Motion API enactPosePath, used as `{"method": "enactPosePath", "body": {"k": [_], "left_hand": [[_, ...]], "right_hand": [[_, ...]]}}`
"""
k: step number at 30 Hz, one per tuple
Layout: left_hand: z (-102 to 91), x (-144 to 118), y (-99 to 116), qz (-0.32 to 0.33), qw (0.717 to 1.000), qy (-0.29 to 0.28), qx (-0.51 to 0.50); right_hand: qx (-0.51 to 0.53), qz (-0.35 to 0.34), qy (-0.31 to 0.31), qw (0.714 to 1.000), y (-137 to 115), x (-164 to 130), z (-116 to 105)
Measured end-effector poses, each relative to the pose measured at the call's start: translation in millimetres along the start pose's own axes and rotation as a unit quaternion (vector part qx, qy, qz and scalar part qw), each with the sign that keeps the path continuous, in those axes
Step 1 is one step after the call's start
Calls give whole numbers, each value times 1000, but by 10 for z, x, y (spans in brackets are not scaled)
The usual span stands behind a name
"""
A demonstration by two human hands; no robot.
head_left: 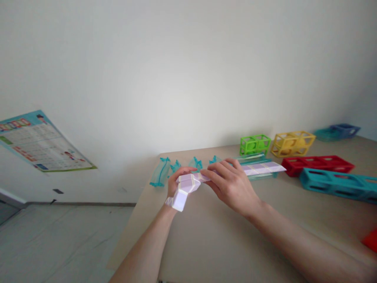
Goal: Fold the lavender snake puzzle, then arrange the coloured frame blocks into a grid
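Seen from a head camera, looking down along two bare forearms onto a beige table (206,243) set against a plain white wall.

Held just above the table's far left part: one white and pale-lilac folding snake puzzle (224,175), a chain of wedge segments. Long axis running left to right, slightly away toward the right, straight end reaching toward the coloured blocks. Left end bent down and back toward the viewer in a short hooked section.

Left hand (176,182) curled around the bent end, fingers closed on the segments, palm mostly hidden behind them. Right hand (231,184) lying over the middle of the chain, back of hand up, fingers and thumb pinching the segments; fingertips and the stretch beneath them out of sight.

Behind the hands, four translucent teal curved pieces (160,172) in a row, partly hidden by fingers, exact shape hard to make out. Under the puzzle's straight end, clear teal strips, number unclear.

To the right, open lattice blocks: one green (255,144), one yellow (293,143), one red (316,165), one long teal (338,184) cut off by the right edge, one blue (344,129) far back and blurred. One orange-red object (371,239) cropped at the right edge, unidentifiable.

One colourful poster (41,143) on the left wall, tilted, print too small to read.
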State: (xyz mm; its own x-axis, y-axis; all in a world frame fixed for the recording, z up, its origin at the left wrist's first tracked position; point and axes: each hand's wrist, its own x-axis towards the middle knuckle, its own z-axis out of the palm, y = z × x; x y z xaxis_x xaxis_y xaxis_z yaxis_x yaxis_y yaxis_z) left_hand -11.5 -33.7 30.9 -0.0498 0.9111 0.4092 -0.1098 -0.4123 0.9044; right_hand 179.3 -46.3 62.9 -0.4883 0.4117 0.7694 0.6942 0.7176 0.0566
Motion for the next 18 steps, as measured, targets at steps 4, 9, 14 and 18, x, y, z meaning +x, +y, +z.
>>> {"method": "enactPosePath", "body": {"k": [4,9,14,18], "left_hand": [[68,-15,52,-26,996,-25,-87],[44,-9,33,-28,991,-30,-124],[33,-4,45,-26,992,-31,-116],[50,-22,62,-44,988,-55,-140]], "right_hand": [[-22,-4,19,1000,-21,-20,13],[-25,10,56,998,-69,-38,-3],[-21,5,61,998,-80,-26,-23],[-22,6,52,998,-94,-14,-30]]}}
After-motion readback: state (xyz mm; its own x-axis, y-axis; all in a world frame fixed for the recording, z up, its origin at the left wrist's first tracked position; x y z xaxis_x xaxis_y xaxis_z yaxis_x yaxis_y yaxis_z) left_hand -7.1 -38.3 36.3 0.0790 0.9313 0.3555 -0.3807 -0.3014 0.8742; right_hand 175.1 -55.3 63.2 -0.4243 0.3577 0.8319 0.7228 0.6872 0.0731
